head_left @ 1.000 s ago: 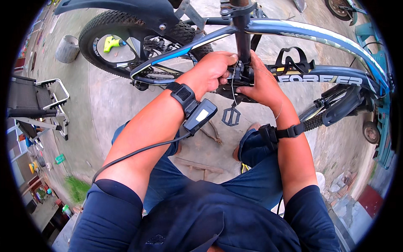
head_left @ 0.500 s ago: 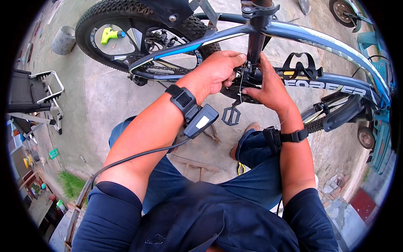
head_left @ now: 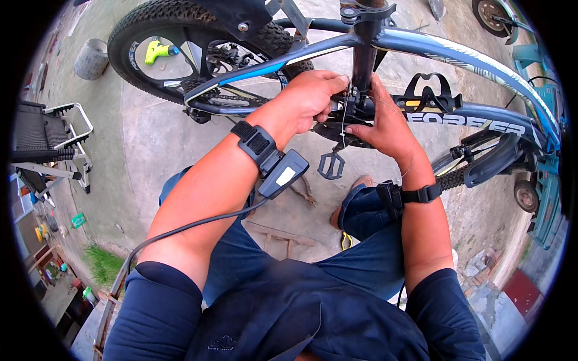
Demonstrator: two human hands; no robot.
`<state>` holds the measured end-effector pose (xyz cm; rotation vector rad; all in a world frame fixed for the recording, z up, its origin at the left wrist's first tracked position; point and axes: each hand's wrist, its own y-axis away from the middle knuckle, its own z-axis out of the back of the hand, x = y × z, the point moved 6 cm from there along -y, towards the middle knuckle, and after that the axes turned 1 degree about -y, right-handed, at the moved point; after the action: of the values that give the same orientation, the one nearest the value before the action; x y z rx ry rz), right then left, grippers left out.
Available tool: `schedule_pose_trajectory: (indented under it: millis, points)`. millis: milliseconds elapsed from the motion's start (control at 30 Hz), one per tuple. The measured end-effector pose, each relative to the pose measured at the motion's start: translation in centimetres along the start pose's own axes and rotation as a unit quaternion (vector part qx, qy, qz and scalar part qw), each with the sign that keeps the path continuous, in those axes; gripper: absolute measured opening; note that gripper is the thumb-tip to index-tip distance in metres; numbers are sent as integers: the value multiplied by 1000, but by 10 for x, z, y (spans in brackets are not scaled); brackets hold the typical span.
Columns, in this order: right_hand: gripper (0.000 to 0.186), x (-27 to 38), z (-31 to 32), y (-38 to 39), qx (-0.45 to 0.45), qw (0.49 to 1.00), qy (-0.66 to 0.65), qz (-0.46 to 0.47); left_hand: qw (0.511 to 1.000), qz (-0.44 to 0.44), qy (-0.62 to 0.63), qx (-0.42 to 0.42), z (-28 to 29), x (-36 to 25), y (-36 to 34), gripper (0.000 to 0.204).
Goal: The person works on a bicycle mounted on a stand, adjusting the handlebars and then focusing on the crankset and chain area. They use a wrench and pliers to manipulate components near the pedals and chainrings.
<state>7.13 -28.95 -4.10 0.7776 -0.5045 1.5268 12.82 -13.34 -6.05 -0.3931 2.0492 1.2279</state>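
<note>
A dark blue bicycle frame [head_left: 451,54] stretches across the upper view. My left hand [head_left: 310,99] is closed beside the lower seat tube [head_left: 363,63], thumb and forefinger pinched at the front derailleur [head_left: 354,99]; what they hold is hidden. From the other side my right hand [head_left: 388,120] curves round that derailleur, with its forefinger along the tube and its thumb at the lower part. A thin wire cable [head_left: 344,123] drops past the thumb tip, and a fine loop of it bends over my right wrist. The black pedal [head_left: 331,165] hangs just below.
The rear wheel [head_left: 138,60] is at upper left, with a yellow-green tool [head_left: 160,52] seen through it. A bottle cage [head_left: 430,96] sits on the down tube. A folding chair [head_left: 45,135] stands left, a teal vehicle [head_left: 546,162] right. A cord [head_left: 180,229] trails from my left wrist device.
My left hand and forearm have shifted slightly left, and the bicycle has moved a little the same way. My right hand keeps its place at the derailleur.
</note>
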Motion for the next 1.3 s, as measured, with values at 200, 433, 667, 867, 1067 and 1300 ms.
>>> schedule_pose_trajectory:
  millis: [200,433,667,867,1067,1300]
  points:
    - [107,-6,0,1,-9,1000,-10,10,999,-34,-21,-32,16,-14,27,27]
    - [104,0,0,1,-19,998,-50,27,990,-37,-132,-22,42,-6,52,26]
    - [107,-2,-2,2,-6,996,-86,-5,956,-103,-271,-35,65,-15,60,22]
    - [109,2,-3,-1,2,992,-123,-34,949,-106,-295,-37,74,-18,62,22]
    - [111,1,-3,1,-17,992,-119,-27,922,-137,-359,-50,74,-20,60,22]
    - [108,-3,-1,2,-4,997,-70,-11,914,-159,-371,-51,61,-12,54,21]
